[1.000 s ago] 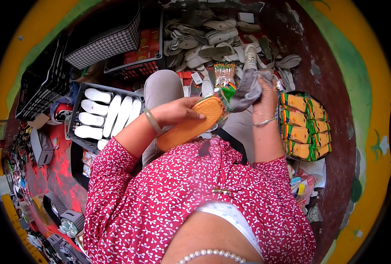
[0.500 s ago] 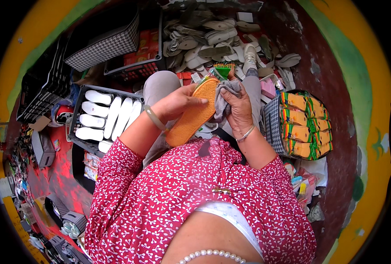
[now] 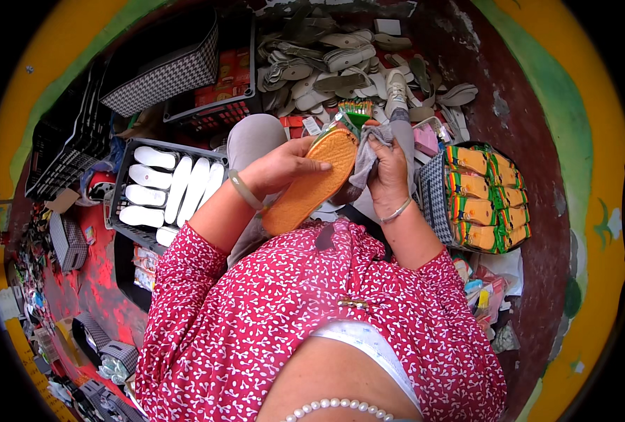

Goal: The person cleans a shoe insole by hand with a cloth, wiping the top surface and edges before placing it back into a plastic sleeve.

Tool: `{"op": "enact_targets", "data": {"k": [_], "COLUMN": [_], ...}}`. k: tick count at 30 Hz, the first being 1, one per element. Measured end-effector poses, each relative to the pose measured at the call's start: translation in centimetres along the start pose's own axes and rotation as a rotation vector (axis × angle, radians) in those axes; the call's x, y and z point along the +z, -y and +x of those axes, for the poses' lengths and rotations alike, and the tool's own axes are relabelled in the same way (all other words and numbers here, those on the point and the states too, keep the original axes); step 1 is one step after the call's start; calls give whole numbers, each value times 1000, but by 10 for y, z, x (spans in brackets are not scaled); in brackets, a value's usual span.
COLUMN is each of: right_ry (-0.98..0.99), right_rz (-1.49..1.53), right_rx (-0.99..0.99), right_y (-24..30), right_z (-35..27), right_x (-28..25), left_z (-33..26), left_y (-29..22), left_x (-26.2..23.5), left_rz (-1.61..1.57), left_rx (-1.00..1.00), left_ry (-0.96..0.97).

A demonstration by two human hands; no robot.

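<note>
My left hand (image 3: pixel 284 165) is closed on an orange textured insole (image 3: pixel 305 193), thumb on its upper face and the other fingers hidden beneath. The insole slants from near my waist up toward the far right. In my right hand (image 3: pixel 390 177) is a crumpled grey cloth (image 3: pixel 372 144), bunched just right of the insole's far half and apart from its upper face. Behind the insole's far tip shows a green and orange striped package (image 3: pixel 357 109), partly hidden.
On my left, a dark crate (image 3: pixel 119 200) holds several white insoles. To my right, a checked basket (image 3: pixel 430 184) is packed with orange insoles in green wrapping. Ahead lies a heap of grey and white soles (image 3: pixel 326 67). A larger checked basket (image 3: pixel 165 81) and a black crate stand at far left.
My right hand and the grey cloth have drawn off the insole's upper face, slightly to the right. The insole's far end is now uncovered. My left hand keeps its hold.
</note>
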State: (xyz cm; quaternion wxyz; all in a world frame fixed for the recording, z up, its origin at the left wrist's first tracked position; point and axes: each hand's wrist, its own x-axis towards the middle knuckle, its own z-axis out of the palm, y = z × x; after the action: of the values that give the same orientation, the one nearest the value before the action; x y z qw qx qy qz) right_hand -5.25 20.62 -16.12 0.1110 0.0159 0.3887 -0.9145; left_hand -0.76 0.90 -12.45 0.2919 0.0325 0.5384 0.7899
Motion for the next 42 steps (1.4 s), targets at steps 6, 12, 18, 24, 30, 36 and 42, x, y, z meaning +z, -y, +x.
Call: {"op": "enact_targets", "data": {"k": [6, 12, 18, 24, 30, 36, 42], "right_ry": [58, 194, 59, 13, 33, 133, 338], "right_rz": [217, 263, -49, -63, 180, 211, 171], "right_rx": [138, 323, 37, -80, 179, 180, 187], "right_y": [25, 15, -6, -2, 6, 32, 27], "right_z": [26, -4, -5, -7, 15, 18, -6], "right_x": [-38, 3, 15, 18, -20, -16, 26], "left_z": [-16, -6, 1, -1, -9, -16, -9], "left_y": [-2, 0, 5, -1, 3, 1, -7], "left_x": [-9, -14, -1, 6, 4, -9, 2], "left_rz": [-179, -109, 85, 104, 128, -172, -121], "left_rx": [35, 78, 97, 61, 99, 157, 171], "left_ry": [-53, -91, -148, -120, -61, -97, -105]}}
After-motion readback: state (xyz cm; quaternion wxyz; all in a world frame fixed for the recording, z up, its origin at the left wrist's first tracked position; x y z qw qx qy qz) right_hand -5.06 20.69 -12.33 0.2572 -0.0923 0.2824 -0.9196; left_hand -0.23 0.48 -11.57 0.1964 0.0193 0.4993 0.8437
